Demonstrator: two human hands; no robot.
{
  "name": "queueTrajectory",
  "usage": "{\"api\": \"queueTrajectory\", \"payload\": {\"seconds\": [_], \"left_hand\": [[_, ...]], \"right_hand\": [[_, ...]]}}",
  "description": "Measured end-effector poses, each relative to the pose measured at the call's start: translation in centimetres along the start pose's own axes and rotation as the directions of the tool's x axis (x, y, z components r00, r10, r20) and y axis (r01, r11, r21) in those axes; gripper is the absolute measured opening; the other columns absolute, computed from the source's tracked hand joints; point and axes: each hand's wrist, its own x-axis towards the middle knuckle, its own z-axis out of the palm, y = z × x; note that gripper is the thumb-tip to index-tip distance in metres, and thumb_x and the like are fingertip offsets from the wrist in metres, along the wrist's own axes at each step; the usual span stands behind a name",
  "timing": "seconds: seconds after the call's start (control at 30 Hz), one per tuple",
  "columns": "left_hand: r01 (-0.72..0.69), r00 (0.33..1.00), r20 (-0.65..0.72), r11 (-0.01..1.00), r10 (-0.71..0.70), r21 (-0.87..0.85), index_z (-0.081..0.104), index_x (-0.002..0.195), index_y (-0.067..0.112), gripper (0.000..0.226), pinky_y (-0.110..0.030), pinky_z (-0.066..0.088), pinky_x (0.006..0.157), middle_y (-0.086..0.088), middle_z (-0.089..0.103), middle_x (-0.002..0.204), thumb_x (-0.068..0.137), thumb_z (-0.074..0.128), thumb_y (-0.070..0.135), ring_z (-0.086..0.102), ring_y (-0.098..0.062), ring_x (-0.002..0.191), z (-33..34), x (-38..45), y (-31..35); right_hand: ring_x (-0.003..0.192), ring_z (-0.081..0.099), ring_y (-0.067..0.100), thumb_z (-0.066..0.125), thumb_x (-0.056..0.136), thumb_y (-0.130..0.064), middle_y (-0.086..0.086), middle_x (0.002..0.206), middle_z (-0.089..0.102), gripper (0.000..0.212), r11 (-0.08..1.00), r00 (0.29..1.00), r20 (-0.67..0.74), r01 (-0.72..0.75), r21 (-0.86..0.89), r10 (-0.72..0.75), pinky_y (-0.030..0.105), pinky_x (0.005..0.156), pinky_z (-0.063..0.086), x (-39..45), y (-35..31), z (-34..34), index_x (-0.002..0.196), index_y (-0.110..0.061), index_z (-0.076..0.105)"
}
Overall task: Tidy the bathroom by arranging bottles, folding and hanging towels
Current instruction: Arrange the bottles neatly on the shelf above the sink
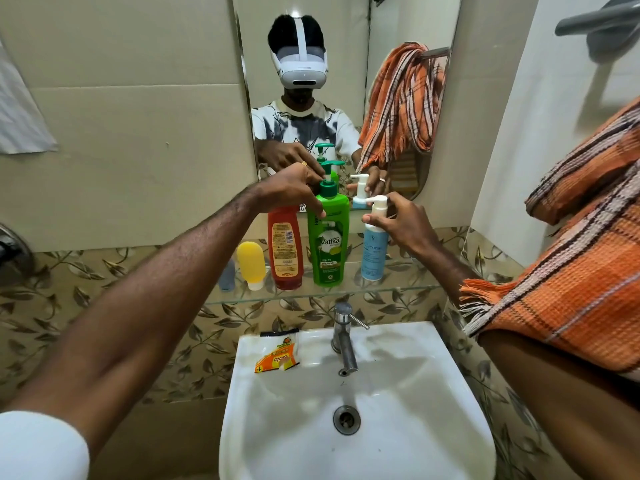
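A glass shelf [398,289] under the mirror carries a row of bottles. My left hand [294,188] grips the neck and shoulder of the tall green pump shampoo bottle [329,247], which stands upright. My right hand [401,223] holds the light blue pump bottle [372,258] near its white pump, to the right of the green one. A red bottle [285,251] stands upside down left of the green one, then a small yellow bottle [251,259] and a small grey one [227,275]. An orange checked towel [561,306] lies draped over my right forearm.
A white washbasin [398,427] with a chrome tap [344,336] sits below the shelf. An orange sachet [277,356] lies on the basin's back left rim. The mirror [346,81] reflects me and the towel. A grey wall fitting [602,26] sticks out upper right.
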Motion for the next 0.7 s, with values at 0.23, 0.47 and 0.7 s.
{"api": "queueTrajectory", "payload": {"seconds": [0.23,0.47,0.7], "left_hand": [[0.021,1.0,-0.001,1.0,-0.021,-0.021,0.064,0.121,0.002,0.041,-0.016,0.054,0.06,-0.002,0.071,0.1,0.081,0.074,0.002,0.069,-0.01,0.083,0.2,-0.2,0.3],[0.026,1.0,-0.005,1.0,-0.026,-0.016,0.061,0.125,0.001,0.044,-0.014,0.053,0.056,-0.005,0.07,0.104,0.083,0.072,0.001,0.068,-0.012,0.083,0.3,-0.6,0.4],[0.044,0.999,-0.002,0.999,-0.044,-0.022,0.06,0.126,0.001,0.044,-0.015,0.054,0.056,-0.008,0.069,0.106,0.084,0.071,0.002,0.069,-0.013,0.082,0.4,-1.0,0.6]], "right_hand": [[0.091,0.067,0.02,0.078,0.078,-0.046,0.001,0.105,0.068,0.049,1.0,1.0,0.009,0.009,-0.005,-0.009,0.048,0.068,0.062,-0.4,-0.2,0.1,0.111,-0.013,0.063],[0.091,0.067,0.02,0.078,0.078,-0.047,0.004,0.106,0.069,0.049,1.0,1.0,0.014,0.024,-0.007,-0.024,0.049,0.068,0.062,-0.6,-0.6,0.7,0.11,-0.013,0.062],[0.091,0.067,0.019,0.077,0.08,-0.045,0.001,0.104,0.067,0.047,1.0,1.0,0.016,0.005,-0.008,-0.005,0.047,0.072,0.062,-0.7,-0.8,0.9,0.111,-0.014,0.062]]}}
